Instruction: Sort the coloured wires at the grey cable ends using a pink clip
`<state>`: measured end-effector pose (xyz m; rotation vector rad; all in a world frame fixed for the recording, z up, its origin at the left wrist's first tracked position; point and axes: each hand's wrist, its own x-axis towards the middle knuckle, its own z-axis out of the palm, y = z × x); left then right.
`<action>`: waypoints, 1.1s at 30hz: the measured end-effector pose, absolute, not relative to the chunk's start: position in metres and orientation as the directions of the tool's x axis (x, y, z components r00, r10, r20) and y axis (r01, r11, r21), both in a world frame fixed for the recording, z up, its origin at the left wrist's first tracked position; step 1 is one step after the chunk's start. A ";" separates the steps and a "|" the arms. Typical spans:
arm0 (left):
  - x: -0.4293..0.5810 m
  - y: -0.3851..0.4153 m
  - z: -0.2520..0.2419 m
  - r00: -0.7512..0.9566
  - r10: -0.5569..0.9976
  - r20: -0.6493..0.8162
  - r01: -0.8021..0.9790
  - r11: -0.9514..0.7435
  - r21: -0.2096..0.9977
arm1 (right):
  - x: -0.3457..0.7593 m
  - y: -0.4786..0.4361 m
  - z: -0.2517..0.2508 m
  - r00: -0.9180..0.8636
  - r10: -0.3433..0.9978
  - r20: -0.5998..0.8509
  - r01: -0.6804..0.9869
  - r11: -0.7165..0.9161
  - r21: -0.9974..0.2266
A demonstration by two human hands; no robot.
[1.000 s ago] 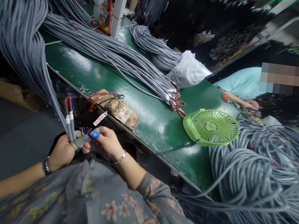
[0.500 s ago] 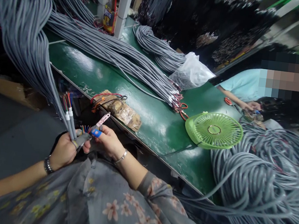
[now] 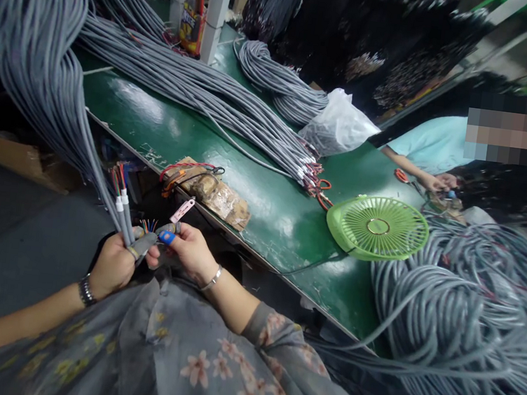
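My left hand is closed around several grey cables, which come down to it from the upper left. Above that fist, white-banded cable ends show red, green and blue wires. Grey wrapping covers my left thumb. Just past the thumb, thin coloured wire ends fan out between my hands. My right hand, with blue tape on its thumb, is pinched beside these wires; what lies in the pinch is too small to tell. A pink strip with small holes sticks up beyond the right fingers.
On the green table lie a taped cardboard piece, a long cable bundle, a white plastic bag and a green fan. Coiled cables are heaped at right. Across the table a co-worker's hands handle something small.
My right hand has drawn slightly away from the left, and the thin coloured wires between them show more clearly. My left hand keeps its hold on the cables.
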<state>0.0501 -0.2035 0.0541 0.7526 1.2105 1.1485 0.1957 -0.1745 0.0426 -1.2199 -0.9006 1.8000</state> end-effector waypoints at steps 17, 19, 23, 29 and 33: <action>0.050 -0.203 0.052 -0.058 0.940 -0.338 -0.287 0.308 0.907 | 0.197 -0.177 0.046 -0.207 0.890 -0.407 -0.235 -0.449 -0.862; 0.052 -0.202 0.055 -0.067 0.935 -0.348 -0.312 0.312 0.897 | 0.198 -0.178 0.045 -0.204 0.892 -0.404 -0.246 -0.446 -0.861; 0.053 -0.202 0.057 -0.092 0.924 -0.370 -0.345 0.319 0.883 | 0.200 -0.181 0.042 -0.219 0.893 -0.393 -0.260 -0.441 -0.859; 0.048 -0.205 0.056 -0.003 0.934 -0.358 -0.285 0.343 0.895 | 0.208 -0.175 0.042 -0.292 0.856 -0.428 -0.284 -0.504 -0.816; 0.044 -0.206 0.048 0.087 0.941 -0.328 -0.148 0.337 0.930 | 0.209 -0.165 0.047 -0.319 0.844 -0.431 -0.308 -0.522 -0.795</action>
